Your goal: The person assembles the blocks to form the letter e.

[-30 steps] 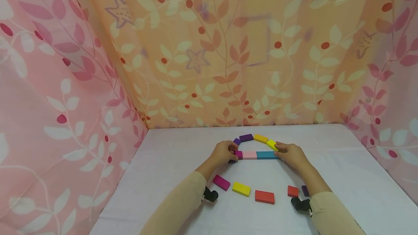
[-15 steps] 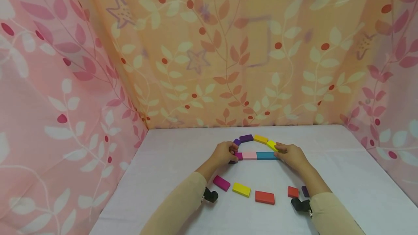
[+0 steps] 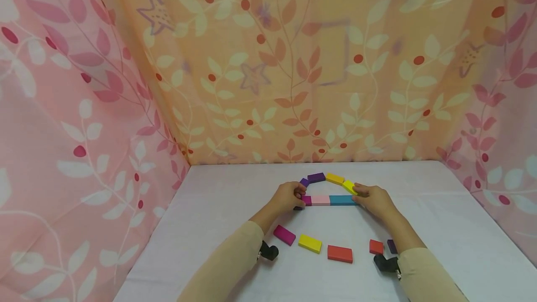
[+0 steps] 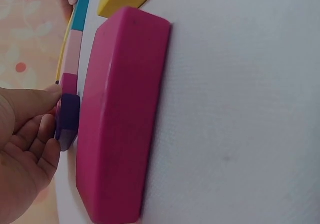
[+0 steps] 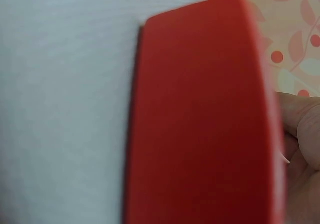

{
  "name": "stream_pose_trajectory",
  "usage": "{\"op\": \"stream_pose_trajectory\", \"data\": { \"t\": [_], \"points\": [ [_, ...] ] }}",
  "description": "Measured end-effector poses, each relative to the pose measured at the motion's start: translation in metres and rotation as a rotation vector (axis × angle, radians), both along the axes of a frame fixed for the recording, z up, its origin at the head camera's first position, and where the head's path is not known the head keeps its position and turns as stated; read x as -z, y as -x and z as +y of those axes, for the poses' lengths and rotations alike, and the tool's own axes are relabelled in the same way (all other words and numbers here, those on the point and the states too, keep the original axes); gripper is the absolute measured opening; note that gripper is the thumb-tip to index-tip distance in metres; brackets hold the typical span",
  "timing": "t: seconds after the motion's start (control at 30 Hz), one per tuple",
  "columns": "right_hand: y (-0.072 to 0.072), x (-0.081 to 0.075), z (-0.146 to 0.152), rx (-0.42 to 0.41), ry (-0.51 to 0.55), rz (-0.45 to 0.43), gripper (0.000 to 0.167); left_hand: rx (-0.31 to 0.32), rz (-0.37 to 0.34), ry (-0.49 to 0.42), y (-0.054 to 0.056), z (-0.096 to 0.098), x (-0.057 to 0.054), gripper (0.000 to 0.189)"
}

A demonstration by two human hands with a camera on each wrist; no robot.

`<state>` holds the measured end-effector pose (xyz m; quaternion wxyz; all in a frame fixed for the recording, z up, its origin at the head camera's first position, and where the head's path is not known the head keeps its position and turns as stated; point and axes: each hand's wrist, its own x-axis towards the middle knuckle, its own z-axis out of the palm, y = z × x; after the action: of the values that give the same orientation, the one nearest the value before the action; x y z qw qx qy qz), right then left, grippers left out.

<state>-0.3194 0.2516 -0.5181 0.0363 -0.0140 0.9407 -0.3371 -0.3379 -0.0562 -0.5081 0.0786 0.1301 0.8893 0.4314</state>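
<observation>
Colored wooden blocks form an arch over a straight row on the white table. My left hand (image 3: 289, 195) is at the row's left end. Its thumb and curled fingers pinch a dark purple block (image 4: 69, 112) beside the magenta block (image 3: 308, 201). A pink block (image 3: 320, 200) and a teal block (image 3: 343, 200) continue the row. At the right end, my right hand (image 3: 374, 198) touches the teal block and the yellow arch block (image 3: 349, 186); whatever its fingers surround is hidden. An orange-yellow block (image 3: 334, 178), a purple block (image 3: 316, 178) and a violet block (image 3: 304, 182) complete the visible arch.
Nearer on the table (image 3: 201, 227) lie a magenta block (image 3: 285, 235), a yellow block (image 3: 310, 243), a red block (image 3: 340, 254), a smaller red block (image 3: 376, 246) and a dark purple one (image 3: 392, 246) by the right forearm. Patterned curtains (image 3: 251, 83) stand behind and beside.
Both hands stay at the two ends of the row, and the blocks keep their places. The left forearm shifts very slightly to the left.
</observation>
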Motion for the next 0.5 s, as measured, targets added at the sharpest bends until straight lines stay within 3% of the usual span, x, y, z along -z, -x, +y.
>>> {"op": "stream_pose_trajectory", "data": {
  "t": [0.23, 0.5],
  "points": [
    [0.000, 0.000, 0.000, -0.003, -0.006, 0.006, 0.055, 0.003, 0.014, 0.019, -0.001, -0.005, -0.007, 0.036],
    [-0.001, 0.000, 0.000, -0.013, -0.015, 0.025, 0.055, -0.004, 0.036, 0.115, -0.003, -0.008, -0.012, 0.033]
  ]
}}
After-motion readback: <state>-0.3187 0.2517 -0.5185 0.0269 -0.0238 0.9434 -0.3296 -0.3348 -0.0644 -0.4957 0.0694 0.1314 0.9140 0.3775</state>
